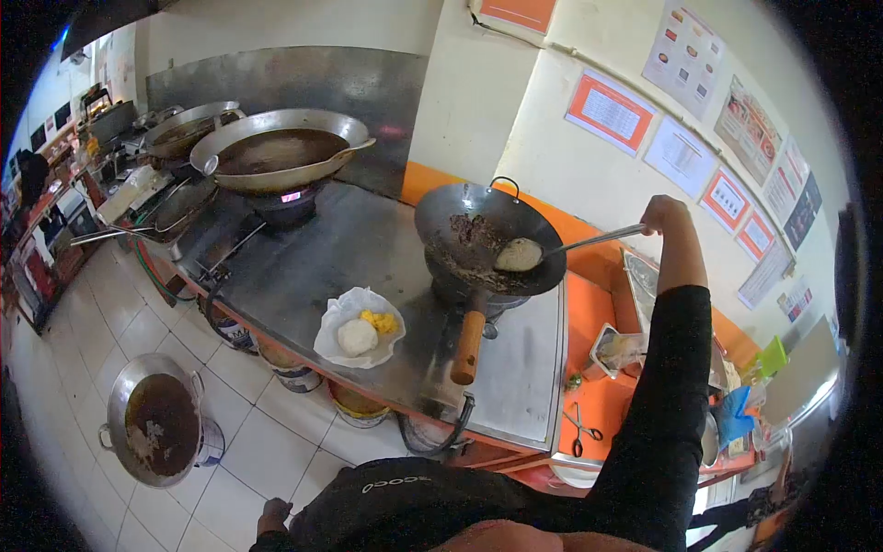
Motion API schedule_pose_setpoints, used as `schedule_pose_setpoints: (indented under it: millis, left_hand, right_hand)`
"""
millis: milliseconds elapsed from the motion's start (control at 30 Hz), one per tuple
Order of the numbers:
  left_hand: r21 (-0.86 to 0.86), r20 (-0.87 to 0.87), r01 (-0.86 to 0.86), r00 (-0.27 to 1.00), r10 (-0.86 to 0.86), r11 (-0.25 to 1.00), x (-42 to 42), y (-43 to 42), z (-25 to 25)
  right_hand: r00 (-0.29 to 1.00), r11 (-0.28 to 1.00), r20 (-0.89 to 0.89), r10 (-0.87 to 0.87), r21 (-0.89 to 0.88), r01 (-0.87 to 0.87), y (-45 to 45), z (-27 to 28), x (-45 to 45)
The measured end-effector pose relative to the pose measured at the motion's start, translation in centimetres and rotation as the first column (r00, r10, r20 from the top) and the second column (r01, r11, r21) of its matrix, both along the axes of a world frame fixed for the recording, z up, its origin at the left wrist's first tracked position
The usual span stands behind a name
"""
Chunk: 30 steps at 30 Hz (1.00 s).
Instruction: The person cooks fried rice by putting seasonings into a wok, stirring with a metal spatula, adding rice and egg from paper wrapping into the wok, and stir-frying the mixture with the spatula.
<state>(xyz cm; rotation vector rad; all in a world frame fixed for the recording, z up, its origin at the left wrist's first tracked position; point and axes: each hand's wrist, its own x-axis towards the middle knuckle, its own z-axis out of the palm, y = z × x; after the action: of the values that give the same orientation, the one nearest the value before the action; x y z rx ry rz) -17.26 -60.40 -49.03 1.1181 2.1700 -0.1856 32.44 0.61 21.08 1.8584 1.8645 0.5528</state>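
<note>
My right hand (666,213) is closed round the end of a long metal ladle (598,239) at the upper right. The ladle's bowl rests inside a black wok (441,212) that holds dark bits of food; something pale lies in the bowl. The wok's wooden handle (469,340) points toward me. Left of it, on the metal counter (368,221), stands a paper-lined dish (333,342) with white rice (356,338) and yellow food (382,321). My left hand (274,515) hangs low beside my body, fingers curled, and whether it holds anything is hidden.
Large pans of dark oil (280,152) stand at the back left. On the floor is another oil pan (164,419). Scissors (579,431) and a plastic container (618,351) lie on the orange counter at right. A person's dark head shows far left.
</note>
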Motion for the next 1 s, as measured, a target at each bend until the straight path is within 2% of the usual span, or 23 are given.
schedule_pose_setpoints:
  millis: [67, 100, 133, 167, 200, 267, 300, 333, 367, 400, 467, 500, 533, 600, 700, 800, 833, 900, 933, 967, 1000]
  left_hand:
    - [-0.037, -0.001, 0.097, 0.995, -0.097, 0.995, -0.5, -2.7, -4.3]
    - [-0.034, -0.01, 0.171, 0.985, -0.172, 0.985, -0.7, -3.6, -5.9]
    - [-0.008, -0.022, 0.245, 0.969, -0.245, 0.969, -1.0, -4.4, -7.1]
    - [0.062, -0.023, 0.321, 0.947, -0.32, 0.945, -1.2, -4.9, -6.9]
    - [0.053, -0.038, 0.216, 0.976, -0.214, 0.975, -1.2, -4.6, -7.0]
    - [0.045, -0.072, -0.002, 0.997, 0.005, 0.999, -1.4, -4.4, -6.6]
    - [0.203, 0.136, -0.266, 0.961, 0.242, 0.942, -1.3, -5.4, -6.5]
    - [0.316, 0.371, -0.517, 0.839, 0.399, 0.795, -1.2, -6.5, -6.5]
    - [0.235, 0.27, -0.388, 0.907, 0.324, 0.891, -1.2, -5.8, -6.7]
    - [0.135, 0.18, -0.253, 0.957, 0.227, 0.958, -1.0, -4.8, -6.9]
    - [-0.112, 0.037, 0.021, 0.999, -0.017, 0.994, -0.5, -3.2, -7.1]
    - [-0.249, -0.011, 0.151, 0.987, -0.158, 0.957, -0.3, -2.8, -7.0]
    - [-0.234, -0.001, 0.108, 0.994, -0.111, 0.966, -0.4, -2.3, -6.7]
    - [-0.197, 0.015, 0.016, 1.0, -0.013, 0.98, -0.6, -0.2, -4.3]
    - [0.084, 0.097, -0.004, 0.995, -0.004, 0.996, -1.5, 3.6, 2.1]
    - [0.198, -0.048, 0.149, 0.989, -0.142, 0.969, -2.9, 4.4, -2.5]
    - [0.118, -0.039, 0.143, 0.989, -0.139, 0.983, -2.4, 4.5, -3.3]
    - [-0.055, -0.026, 0.141, 0.989, -0.142, 0.988, -1.8, 4.1, -3.4]
    - [-0.041, 0.035, 0.045, 0.998, -0.044, 0.998, -1.8, 3.3, -2.6]
    - [-0.031, 0.097, -0.052, 0.994, 0.055, 0.998, -0.4, 3.4, 4.3]
    - [-0.025, 0.155, -0.15, 0.976, 0.152, 0.988, 0.3, 3.7, 8.3]
  right_hand:
    - [0.989, 0.993, 0.094, 0.113, -0.026, -0.111, 2.8, -2.2, -0.3]
    - [0.97, 0.968, 0.098, 0.223, 0.1, -0.232, 3.5, -3.3, -0.6]
    - [0.963, 0.951, 0.006, 0.27, 0.158, -0.267, -0.1, -2.5, -3.6]
    - [0.941, 0.924, 0.014, 0.339, 0.183, -0.336, 0.2, -2.1, -3.9]
    - [0.914, 0.893, 0.024, 0.406, 0.205, -0.401, 0.6, -1.7, -4.1]
    - [0.96, 0.965, -0.099, 0.261, 0.069, -0.255, 1.0, 0.7, -3.3]
    - [0.895, 0.996, -0.437, 0.09, 0.041, -0.08, 0.3, 2.0, -2.4]
    - [0.918, 0.993, -0.385, 0.091, -0.031, -0.111, 0.1, 3.4, -1.3]
    - [0.977, 0.998, -0.213, -0.006, -0.063, -0.008, -3.0, 5.1, -2.6]
    - [0.994, 0.995, -0.1, 0.049, -0.084, -0.057, -5.0, 5.8, -3.2]
    - [0.998, 0.997, -0.047, 0.047, -0.066, -0.05, -7.2, 5.1, -5.3]
    - [0.995, 0.997, -0.081, 0.052, -0.059, -0.057, -7.1, 4.1, -6.3]
    - [0.991, 0.997, -0.117, 0.056, -0.05, -0.063, -6.4, 2.9, -7.2]
    - [0.978, 0.975, -0.079, 0.19, -0.097, -0.198, -4.3, 0.3, -9.0]
    - [0.98, 0.978, -0.057, 0.19, -0.078, -0.194, -7.1, 1.7, -10.0]
    - [0.988, 0.973, -0.019, 0.152, -0.176, -0.153, -10.8, 4.1, -9.5]
    - [0.991, 0.989, -0.124, 0.043, -0.134, -0.059, -13.3, 4.3, -10.7]
    - [0.972, 0.962, 0.019, 0.232, -0.151, -0.227, -10.7, 1.8, -10.9]
    - [0.942, 0.937, 0.087, 0.323, -0.168, -0.306, -9.5, 0.3, -10.9]
    - [0.926, 0.927, 0.043, 0.376, -0.02, -0.375, -9.9, -1.7, -12.1]
    - [0.901, 0.893, 0.008, 0.433, 0.135, -0.43, -10.9, -3.4, -13.7]
